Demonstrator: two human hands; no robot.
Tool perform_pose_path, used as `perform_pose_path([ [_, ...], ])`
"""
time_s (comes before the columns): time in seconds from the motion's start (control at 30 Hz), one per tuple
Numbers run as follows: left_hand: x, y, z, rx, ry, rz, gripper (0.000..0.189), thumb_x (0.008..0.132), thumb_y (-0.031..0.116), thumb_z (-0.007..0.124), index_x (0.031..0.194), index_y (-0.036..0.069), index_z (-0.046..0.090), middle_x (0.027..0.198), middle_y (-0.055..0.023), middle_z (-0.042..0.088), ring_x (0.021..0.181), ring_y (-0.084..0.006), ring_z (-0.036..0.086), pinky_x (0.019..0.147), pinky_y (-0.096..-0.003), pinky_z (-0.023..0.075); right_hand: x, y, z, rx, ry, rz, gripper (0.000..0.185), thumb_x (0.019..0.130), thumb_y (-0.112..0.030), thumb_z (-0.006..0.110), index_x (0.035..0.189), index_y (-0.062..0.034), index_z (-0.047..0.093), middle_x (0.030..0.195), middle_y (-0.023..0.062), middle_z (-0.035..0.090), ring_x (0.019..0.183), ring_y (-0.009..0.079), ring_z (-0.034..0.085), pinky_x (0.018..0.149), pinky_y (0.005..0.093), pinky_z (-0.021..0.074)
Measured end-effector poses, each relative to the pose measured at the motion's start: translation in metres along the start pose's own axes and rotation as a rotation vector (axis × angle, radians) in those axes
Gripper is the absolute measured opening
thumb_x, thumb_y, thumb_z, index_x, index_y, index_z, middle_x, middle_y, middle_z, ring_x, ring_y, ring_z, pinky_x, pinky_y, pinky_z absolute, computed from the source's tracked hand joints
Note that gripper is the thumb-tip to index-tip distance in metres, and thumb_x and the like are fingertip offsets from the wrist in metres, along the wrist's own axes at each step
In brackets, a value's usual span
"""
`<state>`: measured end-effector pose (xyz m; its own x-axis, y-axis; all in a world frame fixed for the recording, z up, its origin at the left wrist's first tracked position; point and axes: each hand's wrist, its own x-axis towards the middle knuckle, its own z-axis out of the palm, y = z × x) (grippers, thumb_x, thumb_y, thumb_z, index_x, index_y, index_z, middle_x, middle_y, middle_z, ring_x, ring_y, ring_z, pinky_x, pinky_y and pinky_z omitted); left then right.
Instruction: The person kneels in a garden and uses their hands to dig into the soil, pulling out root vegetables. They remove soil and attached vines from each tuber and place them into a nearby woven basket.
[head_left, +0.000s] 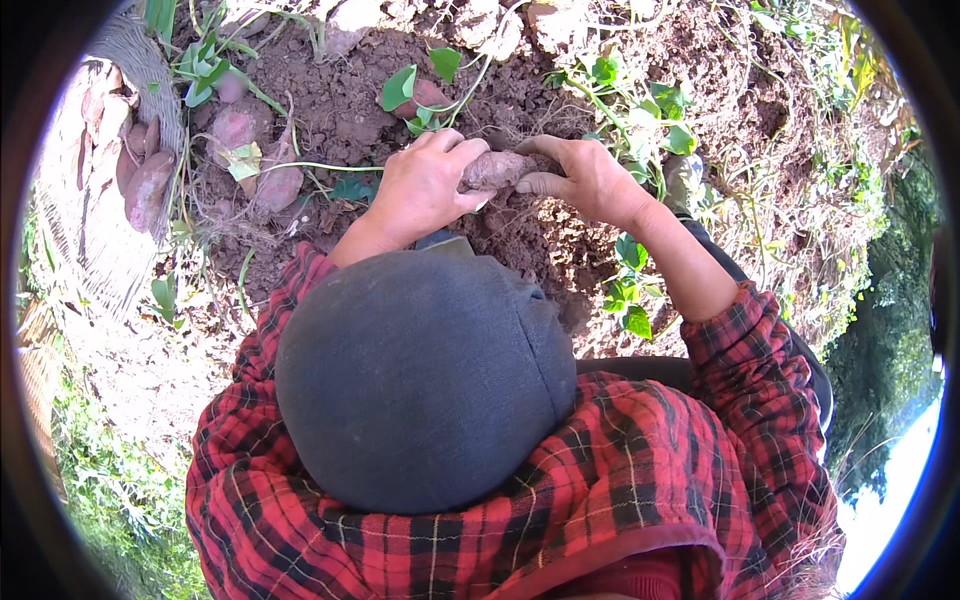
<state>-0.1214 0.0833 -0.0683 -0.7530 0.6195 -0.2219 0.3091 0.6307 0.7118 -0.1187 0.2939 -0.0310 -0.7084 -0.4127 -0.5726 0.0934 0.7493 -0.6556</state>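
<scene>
A dirt-covered sweet potato (491, 171) is held between my two hands, just above loose soil. My left hand (424, 184) grips its left end, thumb below and fingers over the top. At its narrower right end, the thumb and fingers of my right hand (581, 178) pinch it from both sides. Another reddish sweet potato (426, 97) lies on the ground beyond my left hand, partly behind green leaves. To the left, several more sweet potatoes (279, 186) rest on the soil among roots and vine stems.
A woven basket (154, 71) at the far left holds several sweet potatoes (148, 191). Leafy vines (637, 112) grow beyond my right hand. A dark cloth-covered rounded form (427, 382), apparently my bent knee, fills the middle. One shoe (682, 180) stands on the right.
</scene>
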Motion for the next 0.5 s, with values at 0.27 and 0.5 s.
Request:
perform_pose_path([
  [0.27,0.026,0.007,-0.001,-0.697,-0.011,-0.395,0.045,0.073,0.027,0.071,0.105,-0.001,0.058,0.086,-0.0046,0.063,0.078,-0.0090,0.055,0.074,-0.0267,0.0452,0.003,-0.012,-0.016,0.060,0.321,0.020,0.041,0.084,-0.026,0.056,0.122,-0.0117,0.047,0.086,0.0191,0.062,0.081,0.0341,0.061,0.073,0.0406,0.0477],
  [0.5,0.033,-0.020,-0.059,-1.346,0.273,-0.471,0.040,0.080,0.021,0.065,0.114,0.001,0.053,0.100,-0.0041,0.060,0.085,-0.0112,0.057,0.077,-0.0275,0.0459,-0.071,0.047,-0.174,-0.587,0.419,0.090,0.021,0.086,-0.022,0.052,0.101,-0.0095,0.057,0.073,0.0147,0.062,0.066,0.0294,0.061,0.061,0.0373,0.0484],
])
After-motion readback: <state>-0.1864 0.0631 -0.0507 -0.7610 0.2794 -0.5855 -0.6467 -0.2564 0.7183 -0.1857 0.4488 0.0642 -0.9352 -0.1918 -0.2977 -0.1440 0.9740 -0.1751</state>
